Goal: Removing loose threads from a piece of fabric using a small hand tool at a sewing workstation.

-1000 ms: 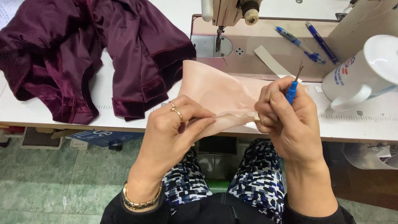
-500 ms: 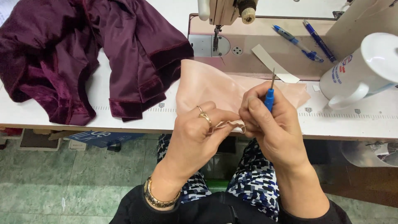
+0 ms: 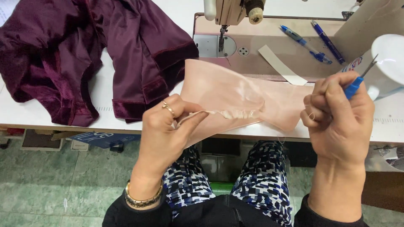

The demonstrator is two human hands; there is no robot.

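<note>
My left hand (image 3: 168, 126) pinches the near edge of a pale pink satin fabric piece (image 3: 235, 94), which lies half on the white table (image 3: 101, 105) and hangs over its front edge. The edge is puckered into small gathers between my hands. My right hand (image 3: 336, 113) is closed around a blue-handled seam ripper (image 3: 355, 84), its metal tip pointing up to the right, and also pinches a thin thread running to the fabric. The hands are spread apart with the fabric's edge stretched between them.
A dark purple velvet garment (image 3: 84, 54) is heaped on the table at left. A sewing machine (image 3: 229, 10) stands behind the fabric, with two blue pens (image 3: 311, 42) and a white strip (image 3: 280, 65) on its bed. A white cup-like object (image 3: 387, 63) is at right. Green tiled floor lies below.
My hands were close together at the fabric's edge; they have pulled apart, the right hand moving right with the seam ripper and thread, the left keeping hold of the fabric, which is now stretched out.
</note>
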